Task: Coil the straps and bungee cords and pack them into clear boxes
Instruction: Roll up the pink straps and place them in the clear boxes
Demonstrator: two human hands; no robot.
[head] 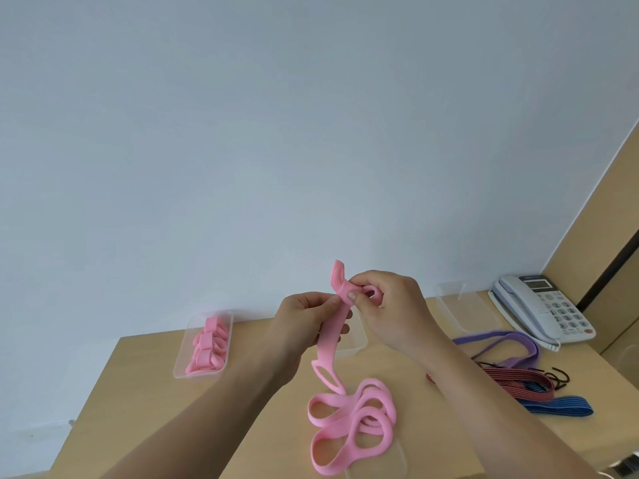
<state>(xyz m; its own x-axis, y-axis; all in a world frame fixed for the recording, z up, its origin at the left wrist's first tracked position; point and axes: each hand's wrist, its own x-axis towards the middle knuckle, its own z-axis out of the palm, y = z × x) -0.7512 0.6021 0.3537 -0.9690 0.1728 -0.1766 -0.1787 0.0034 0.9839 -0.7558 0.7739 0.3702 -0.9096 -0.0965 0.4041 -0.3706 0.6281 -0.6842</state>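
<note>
Both hands are up above the middle of the smooth wooden bench (145,368). The left hand (304,323) and right hand (387,305) pinch the top of a soft, flat pink strap (328,344) (it has long holes); its loops pile below.

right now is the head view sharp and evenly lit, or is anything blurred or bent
Head view: soft even light, no glare; pink slotted rubber strap, left hand and right hand fairly sharp; light wooden table edges splay from wide-angle distortion.
</note>
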